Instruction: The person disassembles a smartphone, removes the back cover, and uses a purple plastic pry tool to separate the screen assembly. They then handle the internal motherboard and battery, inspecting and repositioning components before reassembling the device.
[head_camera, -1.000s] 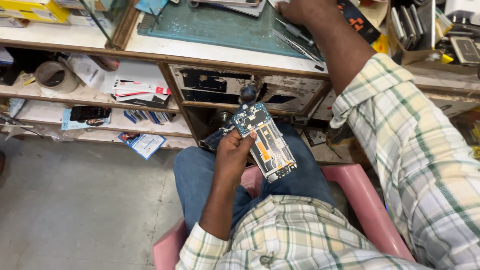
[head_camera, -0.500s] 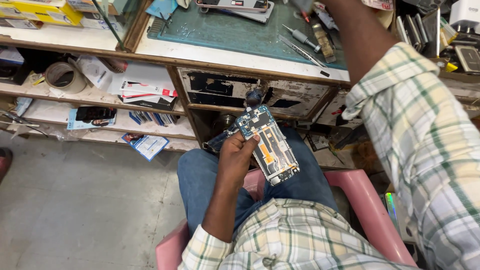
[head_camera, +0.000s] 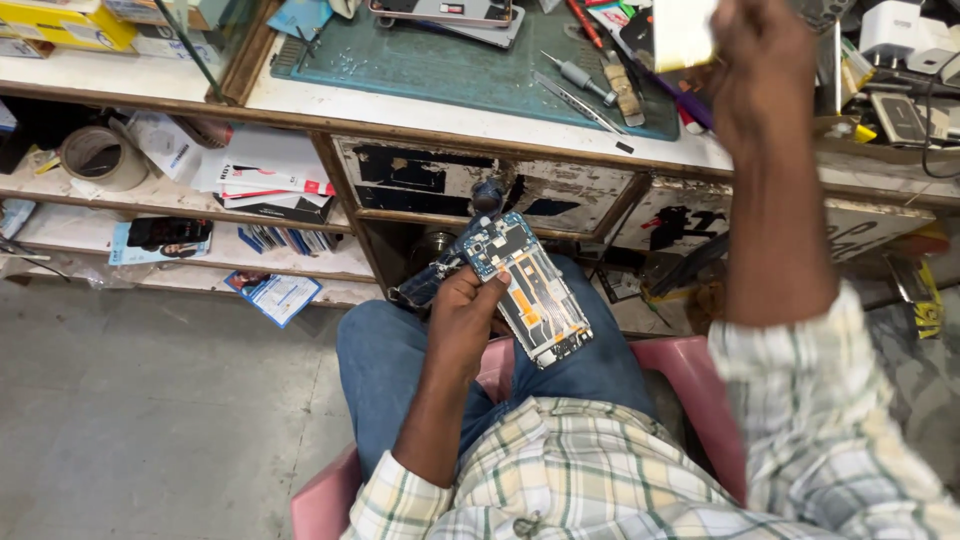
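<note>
My left hand holds an opened phone above my lap, its blue circuit board and orange ribbon cables facing up. A dark back cover sticks out to the left from under that hand. My right hand is raised over the workbench and grips a pale, cream-coloured flat piece. On the green mat lie tweezers, a small screwdriver and another phone.
The wooden workbench has drawers with worn fronts. Shelves at left hold a tape roll, papers and booklets. Chargers and small parts crowd the bench's right end. I sit on a pink chair above a grey floor.
My right hand has lifted off the bench's tool area and come up with the pale flat piece. The left hand has kept the opened phone in the same place.
</note>
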